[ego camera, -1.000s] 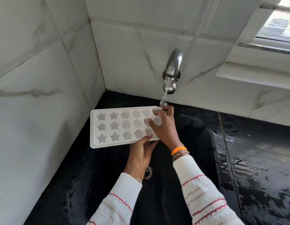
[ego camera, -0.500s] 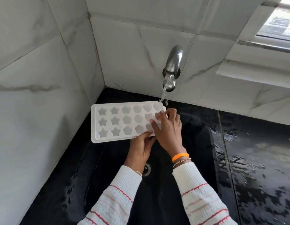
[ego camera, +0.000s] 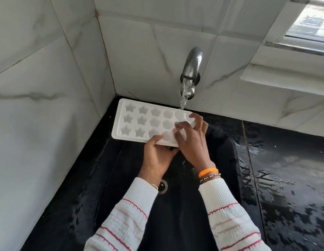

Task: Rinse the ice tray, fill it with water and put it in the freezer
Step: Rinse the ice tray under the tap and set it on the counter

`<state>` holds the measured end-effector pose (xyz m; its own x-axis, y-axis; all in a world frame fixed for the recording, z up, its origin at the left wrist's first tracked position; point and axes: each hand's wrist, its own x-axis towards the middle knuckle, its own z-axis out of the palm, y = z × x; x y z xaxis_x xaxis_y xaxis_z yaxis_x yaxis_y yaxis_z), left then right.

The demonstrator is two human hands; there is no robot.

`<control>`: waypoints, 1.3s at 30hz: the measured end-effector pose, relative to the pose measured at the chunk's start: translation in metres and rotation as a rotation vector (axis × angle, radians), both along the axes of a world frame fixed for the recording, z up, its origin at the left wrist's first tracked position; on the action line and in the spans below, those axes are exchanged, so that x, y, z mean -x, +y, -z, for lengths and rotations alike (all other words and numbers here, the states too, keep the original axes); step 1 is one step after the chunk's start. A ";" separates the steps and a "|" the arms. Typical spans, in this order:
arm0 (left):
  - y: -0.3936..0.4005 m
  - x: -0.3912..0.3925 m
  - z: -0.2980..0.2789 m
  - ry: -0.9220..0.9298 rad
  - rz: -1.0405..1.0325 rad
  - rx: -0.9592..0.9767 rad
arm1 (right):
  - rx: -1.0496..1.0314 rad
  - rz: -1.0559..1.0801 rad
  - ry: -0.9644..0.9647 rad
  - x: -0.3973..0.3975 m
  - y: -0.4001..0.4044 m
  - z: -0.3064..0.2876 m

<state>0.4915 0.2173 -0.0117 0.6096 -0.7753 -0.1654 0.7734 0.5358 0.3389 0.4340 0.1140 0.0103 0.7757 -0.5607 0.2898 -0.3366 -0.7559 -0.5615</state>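
Observation:
A white ice tray with star-shaped cells is held level over the black sink, its right end under the running tap. Water falls onto the tray's far right corner. My left hand grips the tray's near edge from below, thumb on the rim. My right hand lies on top of the tray's right end, fingers spread and curled over the wet cells. The tray's right cells are hidden under that hand.
White marble-look tiles close in on the left and behind. The sink drain shows between my wrists. A wet black countertop runs to the right. A window ledge sits at the upper right.
The tray has shifted up and back toward the wall and tilted slightly. My right hand's fingers have spread wider over the tray's right cells. Water keeps running.

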 end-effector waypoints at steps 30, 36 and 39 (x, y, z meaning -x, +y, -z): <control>-0.021 0.000 -0.006 -0.068 0.119 -0.157 | 0.178 0.037 0.201 0.003 -0.015 -0.013; -0.019 -0.010 -0.008 -0.073 0.044 -0.259 | 0.135 -0.017 0.224 0.012 -0.022 -0.014; -0.017 -0.006 -0.002 -0.009 -0.009 -0.262 | 0.189 0.029 0.229 0.013 -0.020 -0.017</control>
